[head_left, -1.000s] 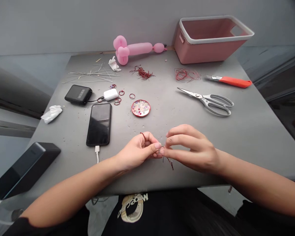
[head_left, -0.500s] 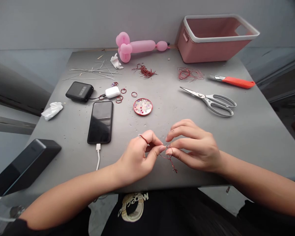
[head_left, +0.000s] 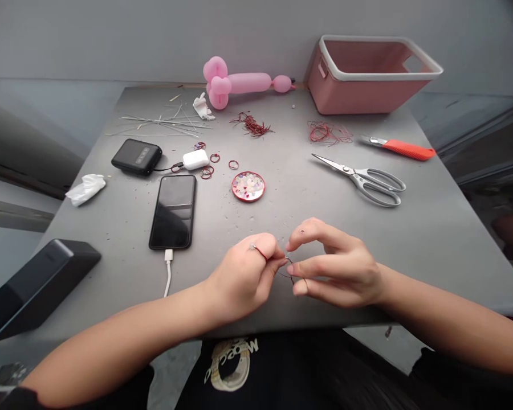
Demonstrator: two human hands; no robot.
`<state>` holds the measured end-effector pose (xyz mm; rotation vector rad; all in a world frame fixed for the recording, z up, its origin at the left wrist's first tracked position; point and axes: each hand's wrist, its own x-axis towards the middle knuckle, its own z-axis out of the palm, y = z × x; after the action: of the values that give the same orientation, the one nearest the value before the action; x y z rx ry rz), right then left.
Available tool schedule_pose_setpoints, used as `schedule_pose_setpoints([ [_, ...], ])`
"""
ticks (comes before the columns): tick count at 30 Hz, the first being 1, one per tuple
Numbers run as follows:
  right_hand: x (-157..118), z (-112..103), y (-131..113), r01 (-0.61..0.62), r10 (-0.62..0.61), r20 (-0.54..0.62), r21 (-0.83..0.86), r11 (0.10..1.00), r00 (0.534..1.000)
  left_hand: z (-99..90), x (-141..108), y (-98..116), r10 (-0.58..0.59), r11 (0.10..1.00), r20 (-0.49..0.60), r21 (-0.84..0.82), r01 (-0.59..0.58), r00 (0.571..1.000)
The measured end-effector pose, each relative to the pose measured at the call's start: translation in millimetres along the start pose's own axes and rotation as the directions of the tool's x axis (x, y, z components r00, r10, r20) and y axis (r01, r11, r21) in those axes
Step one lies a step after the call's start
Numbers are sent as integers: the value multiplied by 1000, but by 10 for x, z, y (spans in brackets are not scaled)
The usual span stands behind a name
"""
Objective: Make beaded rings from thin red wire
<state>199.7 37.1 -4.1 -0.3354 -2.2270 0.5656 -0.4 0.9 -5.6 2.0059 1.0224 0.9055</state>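
My left hand (head_left: 250,276) is closed, thumb and index fingertip pinching a thin dark red cord (head_left: 291,278) at a small knot-like spot. A red cord ring with a pale bead (head_left: 260,251) sits on one of its fingers. My right hand (head_left: 342,265) is close on the right, its middle finger and thumb around the cord, index finger raised and apart. Part of the cord is hidden behind the fingers. Beyond the hands lies a round red-rimmed dish (head_left: 248,187) of pale and pink beads. Several finished-looking cord rings (head_left: 207,172) lie to its left.
Scissors (head_left: 359,179) and an orange-handled utility knife (head_left: 402,148) lie right. Red cord (head_left: 327,132), cord scraps (head_left: 254,125), a pink balloon (head_left: 248,83) and a pink basket (head_left: 367,94) are farther back. Left are a phone (head_left: 173,213), power bank (head_left: 137,157), black box-shaped device (head_left: 47,285) and thin wires (head_left: 162,122).
My left hand has rolled over, its knuckles turning upward. My right fingers have shifted slightly down and spread, with the index finger lifting off. The dangling twisted cord end is now mostly hidden.
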Motion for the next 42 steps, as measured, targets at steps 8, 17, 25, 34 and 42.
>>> schedule_pose_setpoints([
  [8, 59, -81, -56, -392, 398, -48, 101, 914, 916, 19, -2, -36, 12, 999, -82, -33, -15, 997],
  [17, 65, -132, 35, -227, 228, 23, -43, 973, 973, -20, 43, -3, -291, 870, -21, -422, 256, 956],
  [25, 37, -155, 79, 2, 21, 83, -261, 965, 996, -55, 66, 26, -397, 794, 101, -461, 397, 912],
  [34, 89, -162, 64, 74, -29, 145, -317, 945, 989, -36, 53, 30, -402, 805, 54, -454, 381, 914],
  [42, 47, -70, 72, -36, 42, 109, -56, 998, 993, -56, 64, 84, -321, 866, 18, -399, 301, 947],
])
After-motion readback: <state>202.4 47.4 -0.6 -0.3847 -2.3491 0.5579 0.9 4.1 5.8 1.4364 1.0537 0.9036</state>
